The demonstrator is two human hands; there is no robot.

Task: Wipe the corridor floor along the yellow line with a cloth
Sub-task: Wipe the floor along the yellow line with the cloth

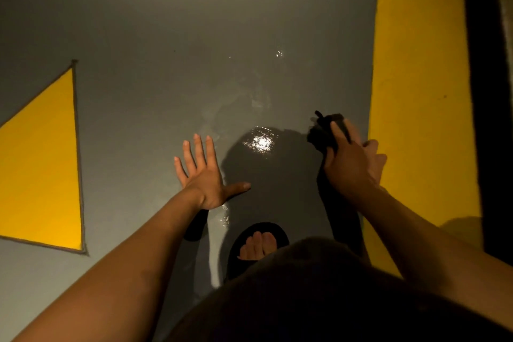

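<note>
On the grey floor (166,36), beside a yellow triangle (47,164), the left hand (204,175) is being laid flat with fingers spread, while a dark cloth (324,130) is being gripped by the right hand (352,164) just beside the yellow line (422,91).

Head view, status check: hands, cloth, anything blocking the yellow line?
Left hand open, fingers spread. Right hand gripping dark cloth on the grey floor, beside the yellow line. Sandalled foot behind; nothing on the line ahead.

dark bunched cloth (324,130) lies on wet grey floor (166,36) just beside the yellow line (422,91).
</note>
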